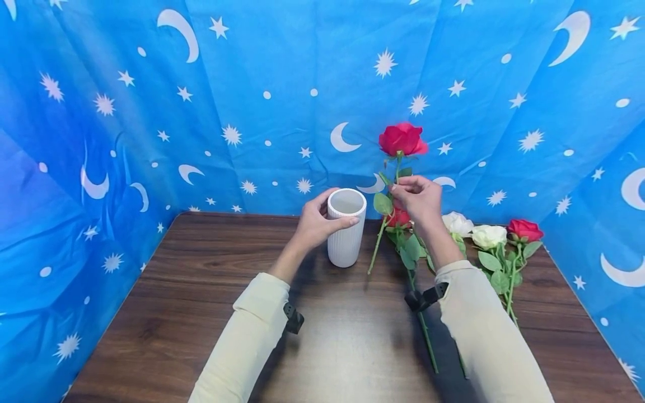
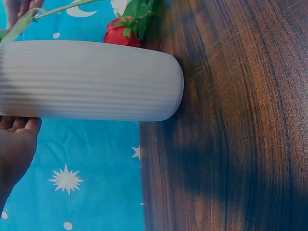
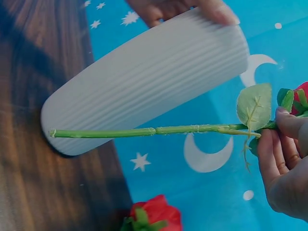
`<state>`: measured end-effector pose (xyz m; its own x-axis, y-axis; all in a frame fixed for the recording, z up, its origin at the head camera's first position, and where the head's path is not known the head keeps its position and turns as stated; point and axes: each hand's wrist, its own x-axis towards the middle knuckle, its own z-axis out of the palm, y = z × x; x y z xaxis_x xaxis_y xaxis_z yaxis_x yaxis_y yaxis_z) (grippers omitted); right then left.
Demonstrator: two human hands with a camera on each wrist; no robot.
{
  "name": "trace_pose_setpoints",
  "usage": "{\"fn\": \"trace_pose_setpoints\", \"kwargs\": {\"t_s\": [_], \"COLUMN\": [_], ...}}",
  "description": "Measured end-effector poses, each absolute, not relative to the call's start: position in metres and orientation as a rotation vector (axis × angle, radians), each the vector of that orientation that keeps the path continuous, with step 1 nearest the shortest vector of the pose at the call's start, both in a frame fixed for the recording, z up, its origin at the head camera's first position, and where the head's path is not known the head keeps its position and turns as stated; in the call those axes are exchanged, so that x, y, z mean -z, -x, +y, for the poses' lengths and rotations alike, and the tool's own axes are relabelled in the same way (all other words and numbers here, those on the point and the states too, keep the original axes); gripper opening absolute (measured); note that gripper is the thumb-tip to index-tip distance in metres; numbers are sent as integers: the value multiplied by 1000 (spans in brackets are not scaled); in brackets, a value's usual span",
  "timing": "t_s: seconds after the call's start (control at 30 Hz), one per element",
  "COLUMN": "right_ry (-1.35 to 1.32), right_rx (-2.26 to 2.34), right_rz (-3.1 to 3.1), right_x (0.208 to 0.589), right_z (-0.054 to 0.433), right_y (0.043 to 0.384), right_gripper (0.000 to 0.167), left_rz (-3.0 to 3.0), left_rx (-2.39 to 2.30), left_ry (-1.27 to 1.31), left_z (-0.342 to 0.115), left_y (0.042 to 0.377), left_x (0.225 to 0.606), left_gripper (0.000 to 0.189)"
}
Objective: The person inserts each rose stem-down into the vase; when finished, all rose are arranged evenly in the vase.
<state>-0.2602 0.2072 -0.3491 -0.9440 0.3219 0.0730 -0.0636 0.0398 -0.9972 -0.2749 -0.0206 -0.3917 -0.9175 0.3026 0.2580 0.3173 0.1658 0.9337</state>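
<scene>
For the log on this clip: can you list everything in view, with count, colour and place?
Vase: 1, white, ribbed, upright, left of the roses
Raised red rose: 1, red, green stem, right of the vase
Other red roses: 2, red, one behind the raised rose's stem, one at far right
White roses: 2, white, between those two
Table: 1, dark brown wood grain, beneath
Backdrop: blue with white moons and stars, around the table
Wrist devices: 2, black, one per wrist
Sleeves: 2, cream, on the forearms
Left hand: 1, bare, gripping the vase
Right hand: 1, bare, pinching the raised rose's stem
</scene>
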Motion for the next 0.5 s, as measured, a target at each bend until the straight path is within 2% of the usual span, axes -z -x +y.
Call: {"fn": "trace_pose_setpoints", "kwargs": {"t_s": [0.23, 0.37, 0.5], "right_ry": [177, 156, 117], "right_rx": [-2026, -2040, -2062], "right_rz": [-1939, -1898, -1836], "right_x": [327, 320, 312], "right_z": [207, 206, 206], "right_y": [259, 257, 259], "right_gripper": [15, 6, 21], "left_rz": [-2416, -2426, -2429], "left_rx": [1900, 1902, 1904], "left_ry": [602, 591, 580], "left_z": [-21, -20, -20], "left_y": [274, 273, 273], "left_x": [390, 390, 389], "left_gripper": [72, 71, 72]}}
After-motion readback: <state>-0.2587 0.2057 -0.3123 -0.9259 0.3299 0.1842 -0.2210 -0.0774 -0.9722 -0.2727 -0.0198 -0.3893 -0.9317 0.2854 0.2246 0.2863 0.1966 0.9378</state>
